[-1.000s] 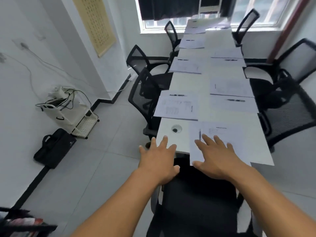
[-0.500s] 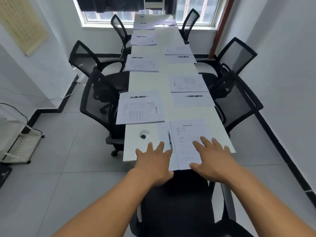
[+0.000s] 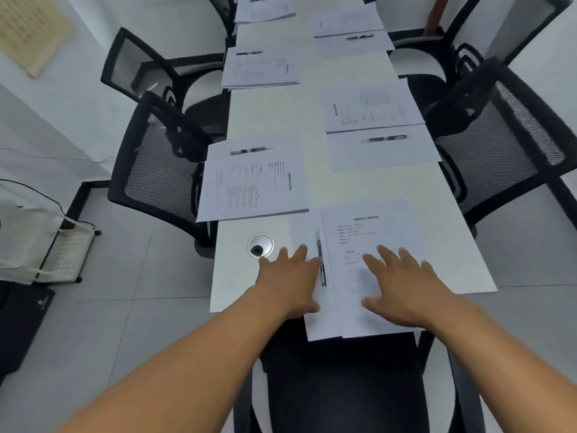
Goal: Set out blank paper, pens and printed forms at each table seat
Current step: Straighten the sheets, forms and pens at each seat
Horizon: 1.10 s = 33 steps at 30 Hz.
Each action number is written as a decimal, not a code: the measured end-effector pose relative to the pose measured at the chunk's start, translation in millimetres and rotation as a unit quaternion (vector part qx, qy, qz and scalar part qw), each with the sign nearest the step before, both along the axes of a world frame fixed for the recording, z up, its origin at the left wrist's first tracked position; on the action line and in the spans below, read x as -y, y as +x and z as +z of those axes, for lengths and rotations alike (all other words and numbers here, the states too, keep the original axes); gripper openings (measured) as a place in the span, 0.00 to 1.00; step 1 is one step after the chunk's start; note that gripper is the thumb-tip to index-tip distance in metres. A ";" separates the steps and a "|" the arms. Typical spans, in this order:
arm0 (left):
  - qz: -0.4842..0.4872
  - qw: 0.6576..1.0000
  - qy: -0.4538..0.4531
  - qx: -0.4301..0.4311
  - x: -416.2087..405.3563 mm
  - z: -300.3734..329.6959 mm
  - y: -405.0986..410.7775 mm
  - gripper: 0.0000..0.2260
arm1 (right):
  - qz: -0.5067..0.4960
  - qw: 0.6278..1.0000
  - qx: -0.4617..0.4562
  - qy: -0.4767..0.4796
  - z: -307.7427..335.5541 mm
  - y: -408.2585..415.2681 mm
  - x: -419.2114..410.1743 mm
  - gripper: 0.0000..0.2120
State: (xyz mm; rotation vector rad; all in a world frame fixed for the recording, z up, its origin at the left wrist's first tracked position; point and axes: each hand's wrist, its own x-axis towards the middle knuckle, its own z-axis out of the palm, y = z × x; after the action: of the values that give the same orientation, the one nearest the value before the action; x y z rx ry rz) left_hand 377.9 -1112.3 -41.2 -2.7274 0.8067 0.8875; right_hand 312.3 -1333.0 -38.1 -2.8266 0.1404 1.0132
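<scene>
Chair [image 3: 337,385] tucked under near table [image 3: 462,270] end, below both forearms. Left hand [image 3: 288,284] flat, fingers spread, on the blank sheet [image 3: 321,320]; right hand [image 3: 402,292] flat on the form [image 3: 368,232]; neither grasps anything. Both sheets overhang the near edge. Pen [image 3: 321,260] lies between the hands, touching the left fingers. Grommet [image 3: 260,245] just left. Farther seats: more papers with pens; mesh chairs crowd both sides. Form text too blurred to read, probably a heading.
</scene>
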 end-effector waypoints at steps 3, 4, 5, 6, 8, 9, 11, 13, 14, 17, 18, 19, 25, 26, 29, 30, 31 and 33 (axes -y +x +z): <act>-0.005 1.000 -0.006 -0.012 12.2 -23.1 15.1 0.46 | 0.002 1.000 -0.011 0.014 -21.0 17.7 5.6 0.46; -0.006 1.000 -0.009 -0.015 15.0 -28.4 17.6 0.48 | 0.003 1.000 -0.011 0.017 -25.9 22.3 6.6 0.47; -0.007 1.000 -0.013 -0.012 16.7 -32.4 19.3 0.51 | 0.006 1.000 -0.008 0.019 -30.3 26.4 7.0 0.48; -0.011 1.000 -0.018 -0.007 19.1 -38.2 21.1 0.53 | 0.008 1.000 -0.005 0.021 -36.3 30.2 8.8 0.49; -0.015 1.000 -0.024 0.002 20.9 -48.2 22.5 0.55 | 0.015 1.000 0.003 0.023 -46.4 36.0 10.8 0.52; -0.015 1.000 -0.026 0.001 22.0 -53.3 23.9 0.56 | 0.020 0.999 0.004 0.024 -51.3 38.8 12.7 0.53; -0.012 1.000 -0.026 -0.001 21.6 -60.6 26.2 0.56 | 0.026 0.999 0.005 0.033 -58.3 42.1 14.4 0.54; -0.017 1.000 -0.023 0.004 21.1 -66.5 29.3 0.55 | 0.023 0.999 -0.003 0.040 -64.9 43.6 16.6 0.55; -0.023 0.999 -0.022 0.010 20.1 -68.4 30.4 0.54 | 0.020 0.999 -0.007 0.042 -68.0 43.4 17.7 0.55; -0.040 0.999 -0.019 0.018 18.0 -74.1 32.0 0.51 | 0.004 0.999 -0.018 0.045 -75.8 38.6 25.2 0.53; -0.044 0.999 -0.020 0.018 17.0 -74.7 32.0 0.51 | 0.003 0.999 -0.019 0.044 -77.0 35.9 27.9 0.52; -0.048 0.998 -0.024 0.017 17.4 -75.7 32.5 0.50 | 0.003 0.999 -0.018 0.043 -78.4 33.2 31.5 0.51; -0.071 0.997 -0.039 0.016 30.3 -75.9 33.1 0.51 | -0.016 0.999 -0.010 0.035 -81.5 19.6 54.7 0.51; -0.070 0.997 -0.041 0.017 32.6 -76.0 32.3 0.51 | -0.019 0.999 -0.010 0.033 -81.7 18.5 58.0 0.51; -0.068 0.997 -0.044 0.014 34.7 -75.9 31.7 0.51 | -0.024 0.999 -0.013 0.032 -80.5 18.2 65.2 0.51; -0.068 0.997 -0.046 0.013 33.9 -75.7 32.0 0.51 | -0.024 0.999 -0.015 0.033 -79.9 19.2 66.3 0.51; -0.068 0.996 -0.048 0.010 33.0 -76.0 32.2 0.51 | -0.025 0.999 -0.016 0.035 -80.0 20.1 67.1 0.51; -0.068 0.996 -0.052 0.008 31.1 -76.0 32.5 0.50 | -0.024 0.999 -0.013 0.037 -80.1 22.3 67.6 0.51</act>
State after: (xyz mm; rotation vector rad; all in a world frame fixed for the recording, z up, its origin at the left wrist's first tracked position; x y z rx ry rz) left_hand 410.4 -1143.4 -117.2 -2.7239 1.0477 0.8159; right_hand 334.6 -1400.6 -118.2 -2.7302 0.1679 1.0241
